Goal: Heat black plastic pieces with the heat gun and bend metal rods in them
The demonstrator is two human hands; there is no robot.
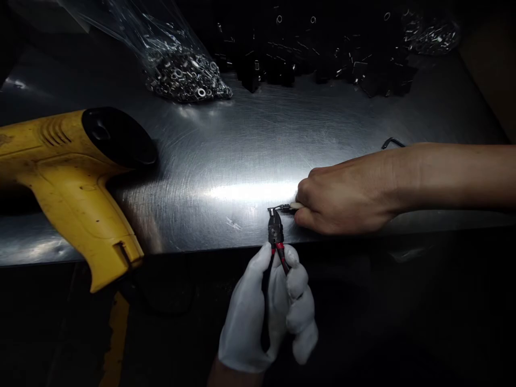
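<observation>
My left hand [266,306], in a white glove with the palm turned up, grips a pair of diagonal cutters [276,231] with red and black handles. The cutters' dark jaws point away from me, just over the metal table edge. My bare right hand [342,196] reaches in from the right, back upward, fingers closed on a thin dark wire [287,207] with a pale section by the fingertips. At the wire's end, a small shiny metal piece [271,211] meets the cutter tips. Whether the jaws are closed on it, I cannot make out.
A yellow heat gun [80,172] with a black end lies at the left of the metal table [193,215]. Behind stands a clear bag [185,75] of small metal parts. Several dark pieces with metal bits lie at the back, with another bag [433,35] at right.
</observation>
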